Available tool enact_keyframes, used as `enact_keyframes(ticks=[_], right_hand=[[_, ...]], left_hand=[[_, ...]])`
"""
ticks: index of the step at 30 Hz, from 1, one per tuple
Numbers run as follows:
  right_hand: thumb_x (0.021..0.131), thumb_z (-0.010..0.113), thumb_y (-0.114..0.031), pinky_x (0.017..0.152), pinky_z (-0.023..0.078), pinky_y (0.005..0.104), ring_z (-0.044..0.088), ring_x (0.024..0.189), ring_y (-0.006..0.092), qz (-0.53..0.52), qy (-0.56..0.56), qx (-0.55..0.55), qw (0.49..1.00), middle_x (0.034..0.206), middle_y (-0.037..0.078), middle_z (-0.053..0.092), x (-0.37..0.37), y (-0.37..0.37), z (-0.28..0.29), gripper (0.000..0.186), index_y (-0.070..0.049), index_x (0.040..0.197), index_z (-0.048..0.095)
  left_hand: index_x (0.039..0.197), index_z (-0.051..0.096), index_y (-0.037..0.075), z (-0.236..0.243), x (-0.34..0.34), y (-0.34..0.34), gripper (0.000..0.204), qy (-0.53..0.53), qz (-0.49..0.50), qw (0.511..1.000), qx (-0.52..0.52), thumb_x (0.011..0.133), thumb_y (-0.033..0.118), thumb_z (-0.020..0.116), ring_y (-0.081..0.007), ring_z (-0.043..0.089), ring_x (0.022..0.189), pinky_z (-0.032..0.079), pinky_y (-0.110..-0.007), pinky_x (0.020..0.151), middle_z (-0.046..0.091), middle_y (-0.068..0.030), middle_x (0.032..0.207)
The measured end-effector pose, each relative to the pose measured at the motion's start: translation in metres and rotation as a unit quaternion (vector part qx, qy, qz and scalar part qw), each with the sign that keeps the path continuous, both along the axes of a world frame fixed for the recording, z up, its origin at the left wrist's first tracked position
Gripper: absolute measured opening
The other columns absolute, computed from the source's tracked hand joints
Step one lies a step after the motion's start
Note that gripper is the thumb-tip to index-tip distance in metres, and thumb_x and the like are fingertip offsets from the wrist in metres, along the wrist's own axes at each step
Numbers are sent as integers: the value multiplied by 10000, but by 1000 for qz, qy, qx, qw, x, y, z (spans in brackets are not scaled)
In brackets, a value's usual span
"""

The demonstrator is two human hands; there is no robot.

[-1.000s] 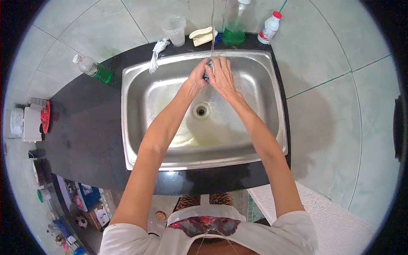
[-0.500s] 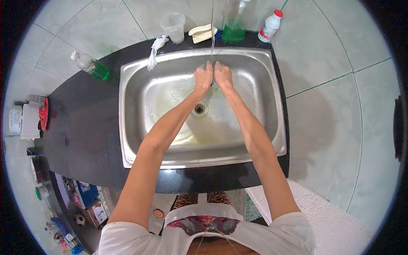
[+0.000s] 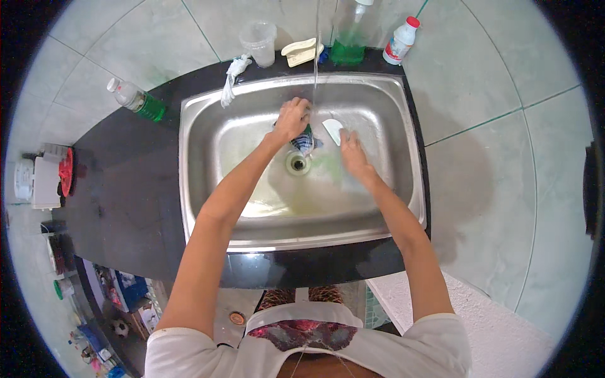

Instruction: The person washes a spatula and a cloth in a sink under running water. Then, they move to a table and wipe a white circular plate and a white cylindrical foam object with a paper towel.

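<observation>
My left hand (image 3: 293, 120) is closed on a wet blue and white patterned cloth (image 3: 303, 141), whose lower part hangs out just above the drain (image 3: 298, 164). To its right, my right hand (image 3: 352, 150) grips a small white half-round piece (image 3: 332, 131), possibly a brush head; its exact kind cannot be told. Both hands are inside the steel sink (image 3: 397, 217). A thin stream of water (image 3: 316, 50) falls between them near the back wall of the basin. Part of the cloth is hidden beneath my left fingers.
Along the back ledge stand a clear plastic cup (image 3: 258, 44), a cream soap dish (image 3: 301, 51), a bottle of green liquid (image 3: 348, 50) and a white red-capped bottle (image 3: 401, 41). A white rag (image 3: 233, 79) overhangs the rim. Another green-liquid bottle (image 3: 137, 99) sits on the black counter (image 3: 120, 189).
My hands, side by side under the stream before, have moved apart and nearer to me. The patterned cloth and the white piece now show. Faint greenish suds have appeared right of the drain.
</observation>
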State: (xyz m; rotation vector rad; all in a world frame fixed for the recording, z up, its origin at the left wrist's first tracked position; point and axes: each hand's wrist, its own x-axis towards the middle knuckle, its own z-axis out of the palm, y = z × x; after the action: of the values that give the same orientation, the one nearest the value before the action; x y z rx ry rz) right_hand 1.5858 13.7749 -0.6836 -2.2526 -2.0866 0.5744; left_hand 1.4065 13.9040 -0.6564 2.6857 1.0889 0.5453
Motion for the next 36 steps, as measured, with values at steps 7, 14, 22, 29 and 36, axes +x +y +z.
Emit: enact_keyframes(ticks=[7,14,22,29,36], right_hand=[[798,509,-83,655,429,374,533,780,316,-85,296,217,926,876,204,527,-24,37,47,231,24,1001,487],[886,363,-429,673,407,443,580,760,371,-209,433,119,869,759,282,575,-53,62,74,543,66,824,579],[869,284,-554,740,409,420,562,784,366,-292,447,62,843,798,257,598,-52,102,60,697,66,840,603],[882,397,-423,751,411,457,554,832,412,-157,258,75,950,822,239,594,-2,29,27,434,-47,939,606],[854,487,-359,789,416,461,518,965,380,-14,12,150,988,958,234,562,59,-18,-19,349,-51,985,583]], left_hand=[[1060,490,-16,25,25,-2,306,-321,143,757,-550,884,235,491,-221,558,891,453,-355,746,586,-87,928],[1125,461,1,53,25,-12,336,-522,140,592,-598,903,252,479,-183,529,939,442,-319,748,543,-80,1053],[1102,500,36,61,28,-11,383,-461,173,668,-558,874,343,521,-180,514,852,404,-348,686,564,-54,1007],[1123,522,92,8,-22,-8,451,52,-112,991,-57,782,374,609,-287,530,926,390,-464,810,579,-80,1046],[970,535,59,-16,12,-7,190,-27,-135,978,-156,797,135,548,-325,537,943,396,-421,846,567,-150,912]])
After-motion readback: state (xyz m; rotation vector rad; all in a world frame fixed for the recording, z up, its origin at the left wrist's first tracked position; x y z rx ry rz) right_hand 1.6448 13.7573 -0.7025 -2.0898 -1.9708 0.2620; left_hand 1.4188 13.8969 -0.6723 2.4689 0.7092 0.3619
